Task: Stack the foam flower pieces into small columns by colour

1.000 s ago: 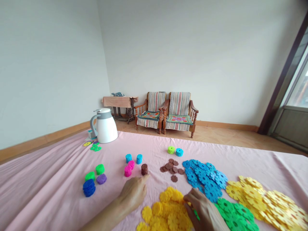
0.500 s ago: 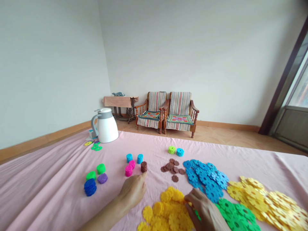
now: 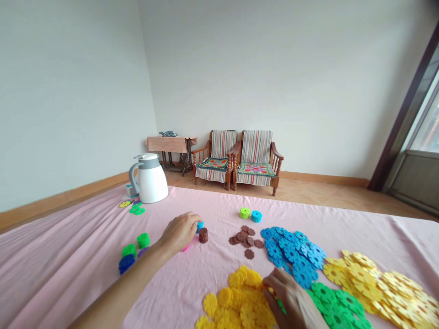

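Note:
My left hand reaches over the small disc stacks, its fingers curled and the fingertips at a light blue disc stack. It hides most of the pink stacks and another light blue one. Just right of it stands a short brown stack. My right hand rests at the right edge of a heap of yellow plastic snowflake discs; thumb and fingers are bent together, and what is between them is hidden. A green disc shows under the right palm.
Loose brown discs, a blue heap, a green heap and pale yellow discs lie on the pink cloth. Lime and blue stacks stand farther back. A white jug is at the far left.
My left hand has moved forward and left, from beside the brown stack to the light blue stack, now covering the pink stacks. The right hand has stayed in place.

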`<state>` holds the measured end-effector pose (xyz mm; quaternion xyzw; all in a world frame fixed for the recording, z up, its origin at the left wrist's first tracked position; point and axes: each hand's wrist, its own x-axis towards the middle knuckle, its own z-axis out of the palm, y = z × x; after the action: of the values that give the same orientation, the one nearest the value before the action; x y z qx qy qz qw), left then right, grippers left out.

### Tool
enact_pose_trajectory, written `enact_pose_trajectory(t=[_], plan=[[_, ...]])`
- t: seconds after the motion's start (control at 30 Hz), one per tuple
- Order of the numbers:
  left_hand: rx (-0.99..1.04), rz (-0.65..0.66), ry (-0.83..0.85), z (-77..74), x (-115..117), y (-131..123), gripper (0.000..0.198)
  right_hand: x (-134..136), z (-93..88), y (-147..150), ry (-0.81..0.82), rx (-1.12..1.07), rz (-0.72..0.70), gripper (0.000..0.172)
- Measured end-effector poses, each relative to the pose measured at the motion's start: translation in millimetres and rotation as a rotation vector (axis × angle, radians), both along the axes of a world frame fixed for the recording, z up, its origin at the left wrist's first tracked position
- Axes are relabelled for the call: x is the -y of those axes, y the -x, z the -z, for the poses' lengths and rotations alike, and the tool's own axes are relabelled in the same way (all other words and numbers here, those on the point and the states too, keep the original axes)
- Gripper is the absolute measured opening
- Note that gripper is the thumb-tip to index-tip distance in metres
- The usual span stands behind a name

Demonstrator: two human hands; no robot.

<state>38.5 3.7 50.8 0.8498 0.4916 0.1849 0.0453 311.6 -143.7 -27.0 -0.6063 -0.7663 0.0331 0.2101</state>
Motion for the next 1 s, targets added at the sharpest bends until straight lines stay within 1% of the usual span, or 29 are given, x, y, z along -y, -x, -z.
enact_pose_trajectory(t=[0.03,0.1,0.17,0.23,0.33,0.43,0.6,0.83,0.9,1.0], plan=[[-0.03,0.043,-0.025,-5.2,-10.1,1.4,0.034,0.0,0.5,-0.2,-0.008,0.0,-0.001,0.024],[-0.116,0.126,-0.096,-8.0,-30.3,2.6,0.036,-0.1,2.3,-0.9,-0.025,0.002,-0.006,0.024],[-0.196,0.16,-0.159,-2.5,-48.2,2.5,0.037,-0.6,4.7,-1.9,-0.037,0.009,-0.015,0.023],[-0.282,0.205,-0.15,6.6,-62.0,1.9,0.036,-1.5,6.8,-3.0,-0.046,0.016,-0.023,0.024],[-0.33,0.259,-0.121,17.0,-73.9,1.1,0.038,-2.2,8.0,-4.0,-0.067,0.019,-0.031,0.024],[-0.35,0.293,-0.099,20.2,-78.5,0.4,0.038,-1.7,6.8,-4.6,-0.111,0.004,-0.041,0.023],[-0.364,0.301,-0.069,23.9,-83.9,-0.4,0.033,-1.5,6.9,-4.6,-0.193,-0.041,-0.057,0.022],[-0.341,0.264,-0.057,33.2,-88.4,1.6,0.028,-6.1,21.3,-3.3,-0.185,-0.034,-0.012,0.021],[-0.331,0.257,-0.053,33.6,-86.9,1.7,0.028,-6.6,22.4,-3.4,-0.174,-0.029,-0.013,0.021],[-0.316,0.253,-0.05,32.9,-82.7,2.0,0.028,-5.8,18.6,-4.3,-0.164,-0.025,-0.017,0.021]])
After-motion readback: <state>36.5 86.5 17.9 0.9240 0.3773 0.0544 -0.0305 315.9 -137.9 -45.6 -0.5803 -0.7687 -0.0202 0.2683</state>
